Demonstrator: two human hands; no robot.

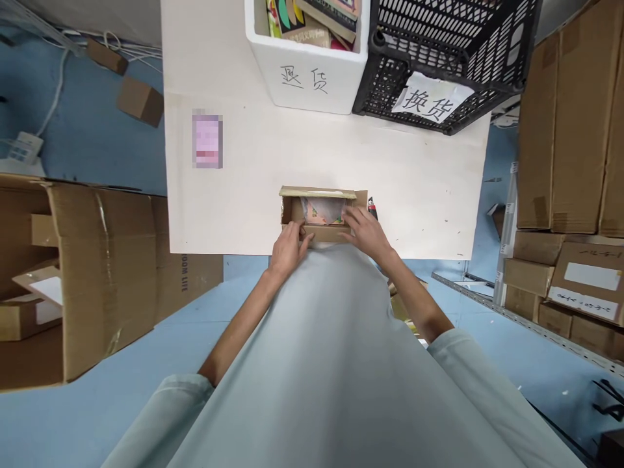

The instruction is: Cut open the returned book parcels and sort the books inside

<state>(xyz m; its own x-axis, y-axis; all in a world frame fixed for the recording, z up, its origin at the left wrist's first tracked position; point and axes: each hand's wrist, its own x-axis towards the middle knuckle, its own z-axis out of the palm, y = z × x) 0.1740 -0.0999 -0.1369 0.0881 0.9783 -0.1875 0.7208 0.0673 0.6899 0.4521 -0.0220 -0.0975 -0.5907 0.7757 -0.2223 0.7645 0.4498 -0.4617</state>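
A small open cardboard box (pixel 331 234) sits near the front edge of the white table, right before my body. Inside it lies a clear plastic-wrapped item (pixel 322 211) with an orange printed pattern; its kind cannot be made out. My left hand (pixel 289 248) grips the front left corner of the box, thumb against the outer front and fingers curled at the rim. At the right end, my right hand (pixel 366 232) has its fingertips over the opening, close to the wrapped item, with the thumb on the front flap. A small red and black object (pixel 372 208) is partly hidden behind this hand.
On the white table (pixel 234 208) a white bin (pixel 312 71) with books stands at the back, beside a black plastic crate (pixel 439 71). A pinkish card (pixel 207 142) lies left. Large cartons flank the table: an open one (pixel 107 273) left, stacked ones (pixel 575 130) right.
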